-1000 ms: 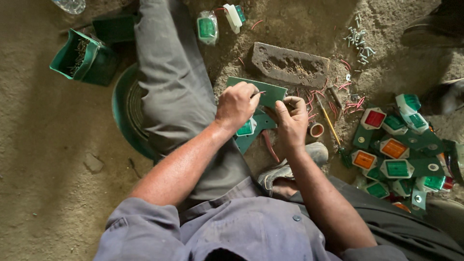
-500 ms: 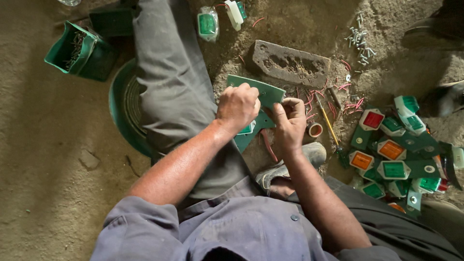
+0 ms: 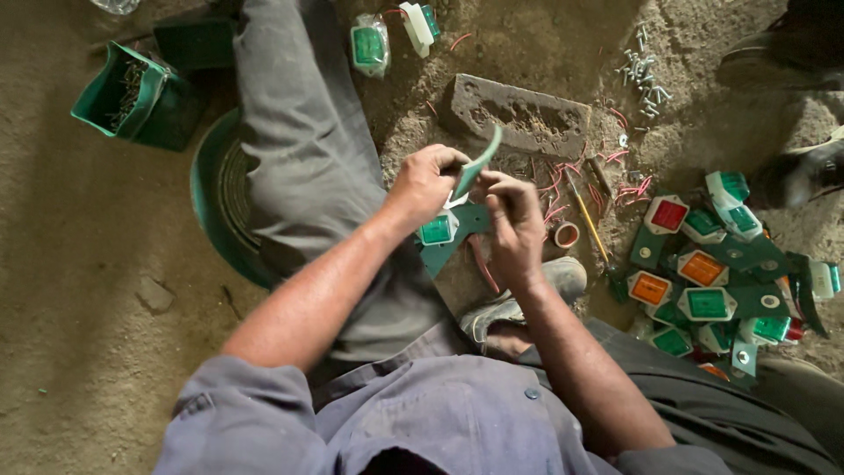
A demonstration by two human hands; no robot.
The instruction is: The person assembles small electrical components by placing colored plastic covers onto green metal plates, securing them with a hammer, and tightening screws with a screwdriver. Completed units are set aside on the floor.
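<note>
Left hand grips a green plate, tilted on edge. Right hand pinches closed beside it, a pile of lamps at three o'clock

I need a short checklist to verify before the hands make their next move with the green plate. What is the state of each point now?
1. Thin green plate gripped by left hand: ok.
2. Right hand beside the plate: ok; contact cannot tell.
3. Green-lensed lamp unit under the hands: ok.
4. Yellow-handled screwdriver on the ground near the right hand: ok.
5. Loose screws on the ground, away from both hands: not ok.
6. Plate orientation, seen edge-on: cannot tell.
</note>
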